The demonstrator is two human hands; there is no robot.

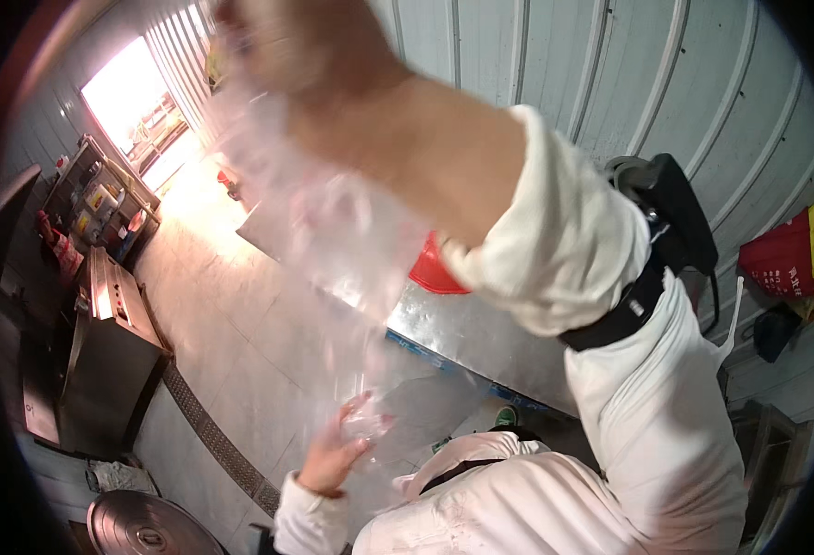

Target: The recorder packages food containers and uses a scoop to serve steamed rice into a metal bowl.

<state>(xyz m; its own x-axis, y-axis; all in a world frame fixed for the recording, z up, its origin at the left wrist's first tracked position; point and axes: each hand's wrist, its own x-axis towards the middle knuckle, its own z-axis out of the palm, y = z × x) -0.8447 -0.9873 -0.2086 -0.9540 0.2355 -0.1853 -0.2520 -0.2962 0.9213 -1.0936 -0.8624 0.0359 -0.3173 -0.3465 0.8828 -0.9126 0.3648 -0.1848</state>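
Note:
A long clear plastic bag [333,236], blurred by motion, stretches between my two hands. My right hand [310,55] is raised high at the top of the view, its fingers closed on the upper end of the bag. Lower down, in front of my body, my left hand [337,451] grips the bunched lower end between thumb and fingers. Faint pinkish patches show through the plastic; whether something is inside I cannot tell. My right forearm crosses over a metal-topped table [490,338], and a red object [436,268] on it is partly hidden behind the arm.
Steel kitchen units [115,370] line the left side, with a drain grate [208,421] in the floor beside them. A cluttered shelf [101,203] stands near the bright doorway [134,102]. A round metal lid [148,527] is at lower left. Red bag [782,264] hangs on the right wall.

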